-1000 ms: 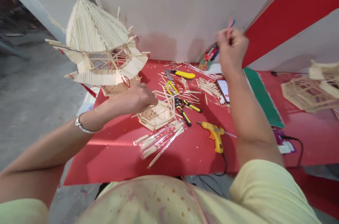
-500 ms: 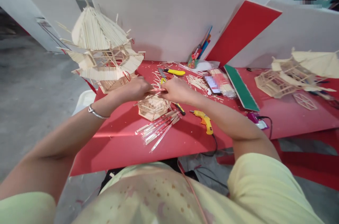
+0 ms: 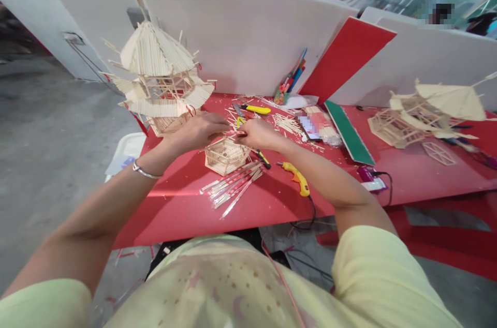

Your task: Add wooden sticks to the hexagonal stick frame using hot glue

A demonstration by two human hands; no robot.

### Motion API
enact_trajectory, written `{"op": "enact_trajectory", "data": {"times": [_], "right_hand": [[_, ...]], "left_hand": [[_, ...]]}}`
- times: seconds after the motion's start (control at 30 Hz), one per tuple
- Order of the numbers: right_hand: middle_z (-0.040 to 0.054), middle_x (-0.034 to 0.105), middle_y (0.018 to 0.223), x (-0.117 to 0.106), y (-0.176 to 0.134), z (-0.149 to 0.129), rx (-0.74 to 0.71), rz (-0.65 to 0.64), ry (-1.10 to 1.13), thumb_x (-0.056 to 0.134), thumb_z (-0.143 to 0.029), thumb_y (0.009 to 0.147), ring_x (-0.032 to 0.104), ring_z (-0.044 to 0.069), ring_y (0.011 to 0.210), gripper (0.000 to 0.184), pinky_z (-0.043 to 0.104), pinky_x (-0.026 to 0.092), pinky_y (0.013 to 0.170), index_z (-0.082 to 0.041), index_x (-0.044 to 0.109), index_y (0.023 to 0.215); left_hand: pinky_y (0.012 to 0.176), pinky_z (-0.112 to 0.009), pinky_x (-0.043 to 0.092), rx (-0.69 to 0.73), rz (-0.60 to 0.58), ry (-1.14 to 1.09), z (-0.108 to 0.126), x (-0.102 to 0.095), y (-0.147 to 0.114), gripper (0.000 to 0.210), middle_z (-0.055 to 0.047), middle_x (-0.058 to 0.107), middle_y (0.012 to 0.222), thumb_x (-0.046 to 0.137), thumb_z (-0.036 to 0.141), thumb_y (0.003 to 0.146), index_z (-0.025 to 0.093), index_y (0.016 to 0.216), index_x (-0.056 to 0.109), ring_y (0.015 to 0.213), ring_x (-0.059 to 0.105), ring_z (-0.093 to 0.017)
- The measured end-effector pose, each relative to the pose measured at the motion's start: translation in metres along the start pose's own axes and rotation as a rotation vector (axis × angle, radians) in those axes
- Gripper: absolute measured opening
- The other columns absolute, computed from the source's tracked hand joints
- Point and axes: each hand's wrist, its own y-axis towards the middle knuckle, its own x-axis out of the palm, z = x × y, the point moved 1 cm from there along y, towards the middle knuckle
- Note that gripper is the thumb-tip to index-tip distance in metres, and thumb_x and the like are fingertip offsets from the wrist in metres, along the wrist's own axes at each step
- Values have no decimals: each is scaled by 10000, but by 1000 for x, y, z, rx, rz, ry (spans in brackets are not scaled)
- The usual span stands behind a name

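A narrow red-and-white wrapped packet of sticks [image 3: 233, 133] spans the gap between my hands. My right hand [image 3: 259, 134] pinches its right end. My left hand [image 3: 202, 129] has its fingers bent over the left end, partly hiding it. Just below is a small six-sided stick frame [image 3: 226, 156], built of stacked wooden sticks and open on top. Several clear-wrapped sticks with red print [image 3: 233, 187] lie fanned in front of that frame. Right of them rests a yellow glue gun [image 3: 297, 178].
A tall stick pagoda [image 3: 157, 79] stands at the left, near my left forearm. Behind my hands lie a yellow-handled cutter [image 3: 256, 109], loose sticks [image 3: 289, 123] and a phone [image 3: 309, 127]. Farther right are a green board [image 3: 349, 132] and another stick model [image 3: 419, 110]. People are beyond the white partition [image 3: 252, 33].
My left hand's fingers have loosened and straightened somewhat over the packet. My right hand keeps its pinch. The camera view has shifted slightly, showing more beyond the partition.
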Motion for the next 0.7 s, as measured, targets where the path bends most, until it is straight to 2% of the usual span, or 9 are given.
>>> {"op": "enact_trajectory", "data": {"times": [0.07,0.1,0.2,0.27,0.4,0.47,0.6,0.7], "right_hand": [[73,776,884,1,0,0,5,3,-8,658,-421,875,623,173,751,269,293,243,599,-197,807,877],[72,771,871,1,0,1,5,0,-10,658,-425,874,618,174,750,272,293,243,600,-195,803,860],[53,752,818,3,0,1,-8,-4,6,655,-417,870,597,166,723,262,290,242,599,-198,790,820],[37,740,788,4,0,1,4,4,27,658,-405,864,581,157,699,244,288,244,601,-206,792,817],[18,748,794,4,-1,1,32,0,62,660,-395,867,575,147,686,231,283,254,606,-223,815,875],[19,762,827,4,-1,0,8,-10,62,647,-380,879,584,146,696,235,281,256,606,-221,820,890],[30,780,879,2,-1,-1,-24,-9,42,642,-386,895,605,155,734,252,277,257,609,-218,828,918],[32,785,888,2,-2,-1,-36,-13,45,641,-395,907,603,155,729,265,279,257,613,-220,833,956]], "left_hand": [[953,-395,509,-11,100,1,5,-3,-13,236,-113,765,1187,616,234,936,250,1085,798,1102,691,-258],[943,-399,514,-50,165,11,6,-3,-21,234,-117,763,1173,619,232,937,240,1087,798,1089,690,-261],[805,-345,519,-319,435,10,9,5,-46,173,-91,757,950,657,266,930,215,995,810,880,683,-220],[696,-300,489,-505,547,-70,11,15,-60,155,-54,715,790,678,293,920,208,908,807,725,635,-176],[581,-250,424,-782,611,-297,10,34,-73,166,-21,679,703,707,324,889,197,927,808,611,565,-133],[538,-234,388,-851,633,-410,6,41,-72,206,-9,655,670,731,367,868,190,939,808,563,523,-114],[436,-217,280,-1010,691,-744,-5,50,-61,345,44,483,501,789,505,806,164,854,769,438,409,-82],[386,-206,231,-1103,735,-1044,-11,55,-52,381,51,499,526,860,503,733,163,845,731,407,398,-63]]}}
